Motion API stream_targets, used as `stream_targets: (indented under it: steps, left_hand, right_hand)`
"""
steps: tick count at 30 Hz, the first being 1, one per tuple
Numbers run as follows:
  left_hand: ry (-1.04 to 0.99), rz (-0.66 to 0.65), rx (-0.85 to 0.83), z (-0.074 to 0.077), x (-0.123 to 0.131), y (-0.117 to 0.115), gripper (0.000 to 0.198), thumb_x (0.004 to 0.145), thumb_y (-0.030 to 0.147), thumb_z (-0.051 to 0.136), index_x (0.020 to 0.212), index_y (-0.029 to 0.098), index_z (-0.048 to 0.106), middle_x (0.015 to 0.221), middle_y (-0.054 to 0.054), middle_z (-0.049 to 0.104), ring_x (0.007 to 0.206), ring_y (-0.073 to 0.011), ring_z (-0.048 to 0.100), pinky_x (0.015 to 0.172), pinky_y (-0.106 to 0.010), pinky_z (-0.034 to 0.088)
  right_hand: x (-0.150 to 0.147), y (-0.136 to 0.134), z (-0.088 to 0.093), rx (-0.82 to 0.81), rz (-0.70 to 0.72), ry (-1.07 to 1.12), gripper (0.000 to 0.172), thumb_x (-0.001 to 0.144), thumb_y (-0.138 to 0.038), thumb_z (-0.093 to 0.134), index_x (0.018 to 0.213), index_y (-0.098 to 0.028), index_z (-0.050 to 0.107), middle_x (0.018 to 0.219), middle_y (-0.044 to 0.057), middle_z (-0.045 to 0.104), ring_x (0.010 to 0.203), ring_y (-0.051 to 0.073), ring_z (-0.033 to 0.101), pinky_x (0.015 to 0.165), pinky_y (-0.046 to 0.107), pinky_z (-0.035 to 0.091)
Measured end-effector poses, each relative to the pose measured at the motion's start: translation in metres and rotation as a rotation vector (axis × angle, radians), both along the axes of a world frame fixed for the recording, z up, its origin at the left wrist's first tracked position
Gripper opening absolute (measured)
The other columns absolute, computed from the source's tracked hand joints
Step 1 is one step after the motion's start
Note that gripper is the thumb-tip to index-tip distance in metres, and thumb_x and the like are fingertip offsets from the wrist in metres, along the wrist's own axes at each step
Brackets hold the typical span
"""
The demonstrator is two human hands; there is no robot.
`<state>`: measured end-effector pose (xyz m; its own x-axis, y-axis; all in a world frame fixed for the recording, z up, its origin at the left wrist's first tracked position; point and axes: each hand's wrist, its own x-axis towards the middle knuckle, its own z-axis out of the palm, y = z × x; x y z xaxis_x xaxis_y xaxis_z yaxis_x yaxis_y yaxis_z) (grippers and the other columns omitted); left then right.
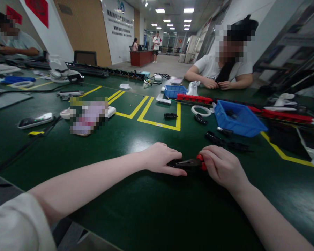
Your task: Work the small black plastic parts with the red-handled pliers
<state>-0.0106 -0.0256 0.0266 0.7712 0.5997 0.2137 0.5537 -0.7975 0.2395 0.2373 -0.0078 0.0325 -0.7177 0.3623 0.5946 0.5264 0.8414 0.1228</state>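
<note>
My right hand (219, 165) is closed around the red handles of a pair of pliers (190, 162), whose dark metal jaws point left. The jaws meet a small black part (173, 163) that my left hand (163, 158) holds between thumb and fingers. Most of that part is hidden by the left hand and the pliers, so I cannot make out its shape. Both hands are low over the green table. Similar black pieces (216, 139) lie just beyond my right hand.
On the green table (136, 216) are a blue bin (240, 120), a smaller blue bin (174, 91), a white ring (201, 111), a phone (89, 118) and yellow tape marks. Long red strips (290, 116) run along the right. A person (225, 69) sits across the table.
</note>
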Motion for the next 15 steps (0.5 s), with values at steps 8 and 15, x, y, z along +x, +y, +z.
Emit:
stream_targets:
  steps: [8,15]
  left_hand:
    - [0.046,0.031,-0.01,0.0013,0.0009,0.0009,0.053,0.09,0.07,0.042,0.084,0.019,0.055,0.076,-0.001,0.064,0.059,-0.015,0.056,0.054,-0.026,0.03]
    - [0.032,0.036,-0.014,0.0014,0.0013,0.0007,0.054,0.089,0.07,0.043,0.082,0.019,0.055,0.071,-0.001,0.062,0.057,-0.0148,0.055,0.054,-0.027,0.031]
  right_hand:
    - [-0.0003,-0.0005,-0.0006,0.017,-0.04,-0.002,0.02,0.091,-0.016,0.044,0.083,-0.017,0.062,0.083,0.009,0.066,0.072,0.019,0.06,0.066,0.033,0.05]
    - [0.0046,-0.0011,-0.0019,-0.011,-0.094,0.078,0.018,0.09,-0.016,0.045,0.089,-0.017,0.064,0.089,0.009,0.067,0.079,0.021,0.063,0.07,0.035,0.05]
